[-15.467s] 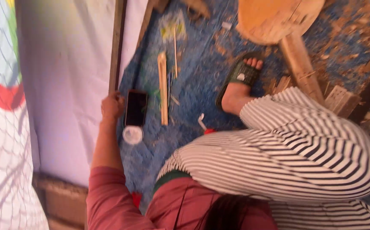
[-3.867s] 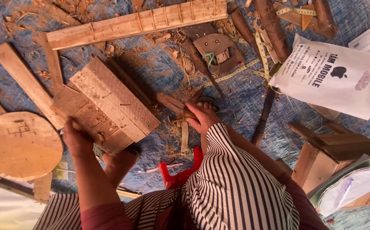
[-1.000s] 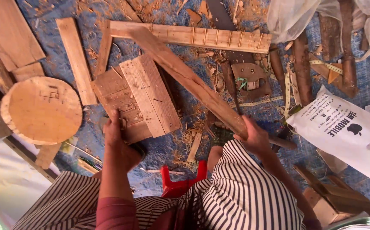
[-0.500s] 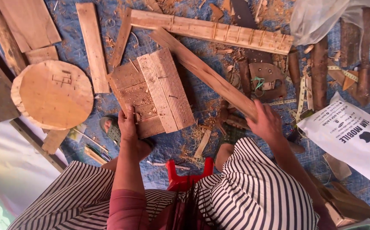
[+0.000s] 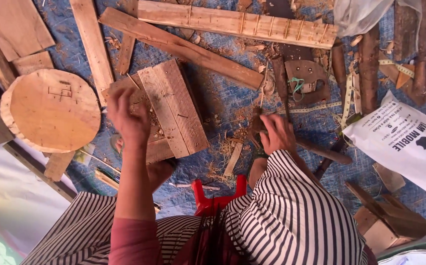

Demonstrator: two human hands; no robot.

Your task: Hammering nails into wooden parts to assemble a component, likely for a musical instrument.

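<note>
I sit over a blue tarp point(image 5: 223, 98) strewn with wood. My left hand point(image 5: 127, 120) has its fingers curled on the left edge of a block of nailed boards point(image 5: 174, 108) lying flat in front of me. My right hand point(image 5: 276, 135) is closed around a dark stick-like handle point(image 5: 323, 153) that runs off to the right along the ground; its far end is hard to make out. A long plank point(image 5: 183, 49) lies diagonally beyond the block, apart from both hands.
A round wooden disc point(image 5: 51, 110) lies at the left, with loose planks point(image 5: 93, 41) beside it. A notched slat point(image 5: 237, 22) lies at the top, and a measuring tape point(image 5: 348, 93) and a white printed bag point(image 5: 409, 142) at the right. A red plastic stool point(image 5: 218, 196) stands under me.
My right hand has left the long plank, which now lies farther away, and has closed on the dark handle. My left hand has shifted up the block's left edge.
</note>
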